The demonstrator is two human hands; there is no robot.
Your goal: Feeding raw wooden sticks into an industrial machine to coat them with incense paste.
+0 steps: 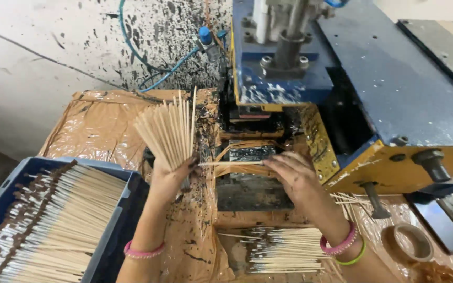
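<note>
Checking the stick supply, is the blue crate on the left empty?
No, the blue crate is packed with rows of thin sticks with dark coated ends.

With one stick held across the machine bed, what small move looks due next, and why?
Probably ease the single stick down into the machine's feed slot. The right hand pinches it level just over the slot, while the left hand holds the fanned bundle of bare sticks beside it.

Bare forearms — pink bangles on both wrists, green bangle right.
</note>
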